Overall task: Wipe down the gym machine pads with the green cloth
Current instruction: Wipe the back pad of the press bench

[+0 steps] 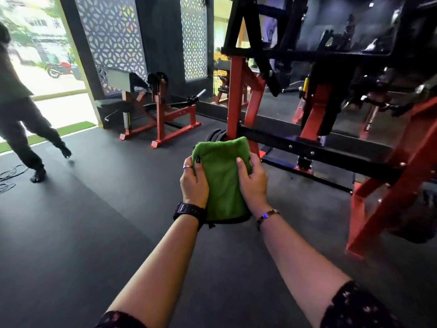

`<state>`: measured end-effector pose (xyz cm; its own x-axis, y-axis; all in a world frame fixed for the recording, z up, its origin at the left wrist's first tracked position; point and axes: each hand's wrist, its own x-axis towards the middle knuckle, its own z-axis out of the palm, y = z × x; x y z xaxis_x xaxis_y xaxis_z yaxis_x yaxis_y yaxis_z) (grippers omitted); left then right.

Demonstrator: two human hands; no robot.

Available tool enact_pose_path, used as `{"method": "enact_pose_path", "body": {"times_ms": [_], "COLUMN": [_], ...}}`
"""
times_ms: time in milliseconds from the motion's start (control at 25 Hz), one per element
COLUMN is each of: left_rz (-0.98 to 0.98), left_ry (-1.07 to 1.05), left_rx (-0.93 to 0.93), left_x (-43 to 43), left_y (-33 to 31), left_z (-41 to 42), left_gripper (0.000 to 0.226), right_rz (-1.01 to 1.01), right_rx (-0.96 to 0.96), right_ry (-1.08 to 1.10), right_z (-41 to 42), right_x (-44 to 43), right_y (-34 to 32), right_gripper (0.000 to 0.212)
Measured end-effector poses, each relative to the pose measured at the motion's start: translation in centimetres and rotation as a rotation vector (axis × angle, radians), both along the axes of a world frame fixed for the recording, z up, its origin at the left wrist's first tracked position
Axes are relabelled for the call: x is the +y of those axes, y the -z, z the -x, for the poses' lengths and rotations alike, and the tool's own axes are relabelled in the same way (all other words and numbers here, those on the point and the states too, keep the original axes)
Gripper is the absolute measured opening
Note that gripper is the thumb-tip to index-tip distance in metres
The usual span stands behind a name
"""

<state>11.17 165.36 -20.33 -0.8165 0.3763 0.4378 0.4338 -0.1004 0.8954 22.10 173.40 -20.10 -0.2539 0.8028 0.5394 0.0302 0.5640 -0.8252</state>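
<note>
The green cloth [221,176] is draped over a dark rounded pad whose lower edge [227,220] peeks out beneath it, in the middle of the view. My left hand [194,183] grips the cloth's left side and my right hand [253,181] grips its right side, thumbs on top. The pad under the cloth is almost fully hidden. A large red and black gym machine [314,110] stands just behind and to the right, with a black pad [321,117] hanging on its frame.
Dark rubber floor [94,221] all around. A second red machine with a grey bench pad [118,79] stands at back left. A person in dark clothes [21,129] walks at far left near the open doorway. Cables [9,176] lie on the floor at left.
</note>
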Motion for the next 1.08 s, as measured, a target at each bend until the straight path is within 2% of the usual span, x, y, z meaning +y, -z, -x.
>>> {"method": "enact_pose_path", "body": {"times_ms": [360,480,600,720,920,1080], "left_rz": [-0.031,-0.036,0.021,0.07,0.059,0.028], "left_ry": [-0.109,-0.077,-0.069,-0.055,-0.005,0.013], "left_rx": [-0.018,-0.034,0.023,0.053,0.06,0.041], "left_x": [19.8,24.6,29.9,35.9,44.8,53.3], "left_y": [-2.4,-1.8,-0.8,-1.3,-1.6,-0.7], "left_z": [24.5,33.2,44.7,56.8,71.2,81.2], "left_gripper": [0.044,0.044,0.046,0.046,0.044,0.037], "right_rz": [0.028,0.011,0.083,0.156,0.156,0.148], "right_rx": [-0.005,-0.013,-0.009,0.003,-0.012,-0.004], "right_ry": [-0.132,-0.115,-0.116,-0.102,-0.031,-0.082], "right_z": [25.3,34.3,45.8,57.1,71.7,81.5], "right_x": [20.7,25.6,31.2,36.2,45.0,54.2], "right_y": [-2.5,-1.8,-0.2,-0.5,-1.3,-0.9], "right_gripper": [0.011,0.016,0.016,0.03,0.037,0.026]}}
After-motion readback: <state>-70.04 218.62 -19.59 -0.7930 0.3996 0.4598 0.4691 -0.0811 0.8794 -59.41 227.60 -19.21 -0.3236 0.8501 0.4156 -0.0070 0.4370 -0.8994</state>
